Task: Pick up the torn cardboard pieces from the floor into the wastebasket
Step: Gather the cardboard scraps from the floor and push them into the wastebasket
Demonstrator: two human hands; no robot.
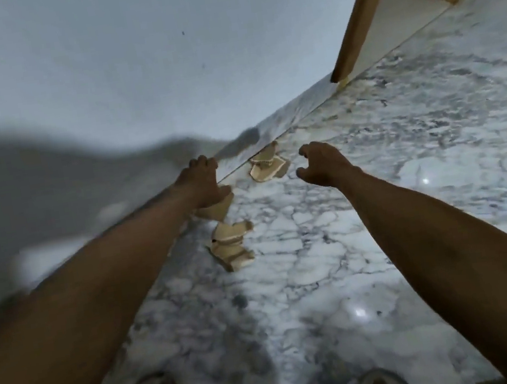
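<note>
While the wastebasket is nowhere in shot, the left hand (208,183) looks closed on one cardboard piece (215,211) by the wall (130,78), and the empty, half-curled right hand (323,161) needs to drop onto the farthest scrap (268,166) along that wall, with another pile (232,244) lying nearer.

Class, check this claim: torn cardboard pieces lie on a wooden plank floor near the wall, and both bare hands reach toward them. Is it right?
One detail is wrong. The head view shows the floor is marble-patterned tile, not wooden planks. The cardboard pieces do lie near the wall, and the left hand and right hand reach toward them.
</note>
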